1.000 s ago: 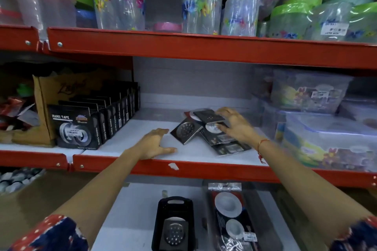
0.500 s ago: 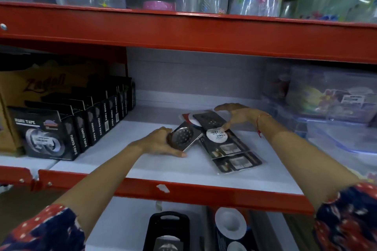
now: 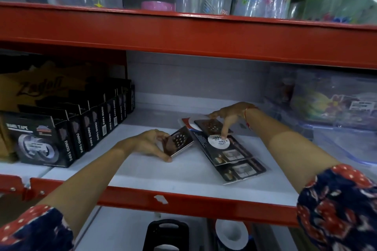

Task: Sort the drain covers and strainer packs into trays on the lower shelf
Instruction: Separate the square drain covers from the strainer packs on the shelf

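The left hand (image 3: 151,144) pinches a square drain cover (image 3: 180,142) mid-shelf, while the right hand (image 3: 230,116) grips another cover (image 3: 212,127) atop the strainer packs (image 3: 228,153) lying lengthwise toward the shelf's front edge (image 3: 183,197).

I see a glossy metal drain cover (image 3: 179,142), shiny plastic-wrapped strainer packs (image 3: 230,154), and a smooth painted shelf (image 3: 183,171).

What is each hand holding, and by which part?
Left hand grips a square drain cover by its left edge. Right hand fingertips rest on another cover; grip unclear.
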The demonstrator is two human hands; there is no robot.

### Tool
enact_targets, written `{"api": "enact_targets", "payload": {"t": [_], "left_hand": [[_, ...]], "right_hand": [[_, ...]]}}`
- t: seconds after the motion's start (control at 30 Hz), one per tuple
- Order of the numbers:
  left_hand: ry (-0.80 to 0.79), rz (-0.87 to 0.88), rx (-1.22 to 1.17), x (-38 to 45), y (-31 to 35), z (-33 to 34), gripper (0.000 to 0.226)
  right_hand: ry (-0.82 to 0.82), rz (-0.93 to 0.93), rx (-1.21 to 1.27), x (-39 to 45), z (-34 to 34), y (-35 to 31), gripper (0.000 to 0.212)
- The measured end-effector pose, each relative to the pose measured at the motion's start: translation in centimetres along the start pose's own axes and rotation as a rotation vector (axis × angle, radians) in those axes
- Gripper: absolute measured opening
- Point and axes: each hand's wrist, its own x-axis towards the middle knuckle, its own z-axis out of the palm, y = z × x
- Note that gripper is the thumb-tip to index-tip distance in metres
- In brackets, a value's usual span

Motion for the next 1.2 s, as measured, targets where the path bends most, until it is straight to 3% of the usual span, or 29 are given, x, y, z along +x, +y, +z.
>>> {"api": "enact_targets", "payload": {"t": [0.13,0.23,0.3,0.43,0.67,0.77,0.93,1.2], "left_hand": [[0.004,-0.027,-0.012,-0.1,-0.6,-0.2,0.059],[-0.013,-0.061,-0.049,-0.5,-1.2,-0.4,0.103],[-0.021,-0.071,-0.078,-1.1,-1.4,-0.7,0.114],[-0.039,-0.064,-0.109,-2.3,-2.1,-1.2,0.113],[-0.104,-0.058,-0.097,-3.6,-2.7,-2.1,0.11],[-0.119,-0.051,-0.088,-3.6,-2.6,-2.2,0.109],[-0.129,-0.036,-0.111,-3.3,-2.9,-2.1,0.109],[-0.121,-0.048,-0.137,-3.5,-4.1,-2.8,0.113]], "right_hand": [[-0.022,0.022,-0.023,-0.5,0.5,-0.5,0.103],[-0.052,-0.042,0.003,-0.2,0.9,-0.6,0.069],[-0.011,-0.084,0.042,-0.2,1.1,-0.8,0.059],[0.146,-0.126,0.129,0.0,1.7,-2.1,0.068],[0.045,-0.016,0.009,0.3,2.1,-2.6,0.092],[0.0,0.026,0.14,0.4,2.7,-1.4,0.086],[0.1,-0.026,0.205,0.2,3.2,-1.1,0.069],[0.184,-0.262,0.152,-1.2,3.8,-8.3,0.071]]}}
